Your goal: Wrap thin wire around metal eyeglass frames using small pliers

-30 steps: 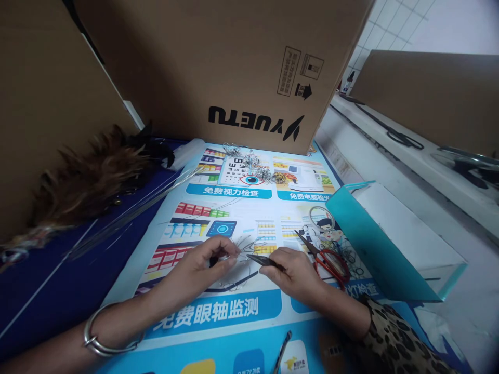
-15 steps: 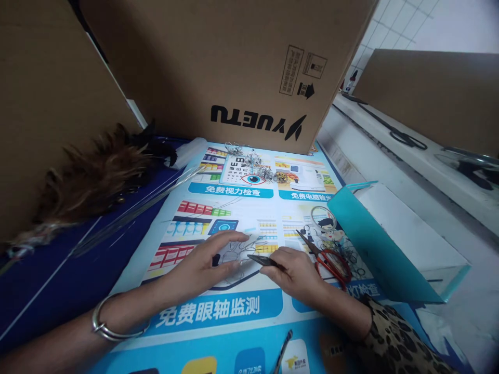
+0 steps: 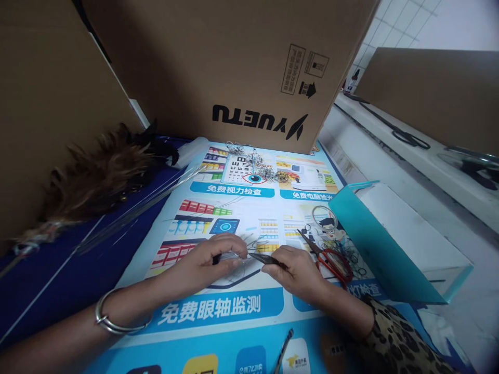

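Note:
My right hand (image 3: 298, 272) is closed around dark pointed pliers (image 3: 265, 258), whose tip points left. Just left of that tip, my left hand (image 3: 220, 254) is bent in a pinch, thumb and fingers round a thin wire (image 3: 240, 255) that is hard to make out. Several loose thin wires (image 3: 259, 241) lie on the printed sheet beyond the fingers. Red-handled scissors (image 3: 331, 264) rest beside my right hand, with small wire rings (image 3: 356, 262) next to them. A coil of wire (image 3: 325, 218) lies further back.
A big cardboard box (image 3: 234, 62) stands at the back, with tangled wire pieces (image 3: 261, 166) before it. An open teal box (image 3: 374, 249) is at the right. On the left lie a brown feather bundle (image 3: 93, 182) and long thin rods (image 3: 144, 205). A dark slim tool (image 3: 284, 350) lies in front.
My left fingers have curled and drawn together near the plier tip; earlier the forefinger was stretched out. My right hand with the pliers has hardly moved.

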`<state>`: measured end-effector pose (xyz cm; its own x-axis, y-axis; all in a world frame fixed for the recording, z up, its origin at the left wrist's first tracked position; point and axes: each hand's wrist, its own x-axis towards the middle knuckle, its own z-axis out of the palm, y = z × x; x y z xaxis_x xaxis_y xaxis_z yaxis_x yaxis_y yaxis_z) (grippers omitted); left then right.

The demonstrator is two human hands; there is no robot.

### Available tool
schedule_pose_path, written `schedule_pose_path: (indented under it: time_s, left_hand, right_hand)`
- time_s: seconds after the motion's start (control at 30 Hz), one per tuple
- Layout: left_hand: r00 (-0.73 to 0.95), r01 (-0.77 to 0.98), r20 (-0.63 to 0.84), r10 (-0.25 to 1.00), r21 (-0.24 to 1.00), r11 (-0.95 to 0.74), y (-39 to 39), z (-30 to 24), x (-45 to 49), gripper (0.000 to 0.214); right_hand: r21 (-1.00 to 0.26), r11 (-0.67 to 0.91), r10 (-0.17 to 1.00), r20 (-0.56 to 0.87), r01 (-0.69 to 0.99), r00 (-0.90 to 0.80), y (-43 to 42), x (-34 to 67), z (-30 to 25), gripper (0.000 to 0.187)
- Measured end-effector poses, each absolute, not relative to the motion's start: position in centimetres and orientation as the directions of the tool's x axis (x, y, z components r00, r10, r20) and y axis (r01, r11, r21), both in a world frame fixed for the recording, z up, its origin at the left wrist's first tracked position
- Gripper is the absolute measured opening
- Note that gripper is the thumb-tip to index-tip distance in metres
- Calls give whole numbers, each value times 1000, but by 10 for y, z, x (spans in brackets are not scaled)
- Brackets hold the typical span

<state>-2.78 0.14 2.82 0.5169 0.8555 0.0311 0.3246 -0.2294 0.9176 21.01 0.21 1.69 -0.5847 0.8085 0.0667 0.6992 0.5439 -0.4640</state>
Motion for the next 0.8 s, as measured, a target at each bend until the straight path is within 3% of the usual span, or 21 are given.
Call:
schedule_pose_path:
  time_s: [0.23,0.57,0.8]
  left_hand:
    - [491,301,-95,866,951,-66,1,28,-28,19]
    - [515,315,-145,845,949,-28,-1,36,-26,18]
    - [387,122,-252,887,967,222,-5,30,-25,24]
  right_hand:
    - [-463,560,795,66,687,-603,3,209,20,36]
    - [-544,513,790,-4,664,-614,2,208,22,33]
    - [-633,436,811,-31,639,-584,4,206,24,34]
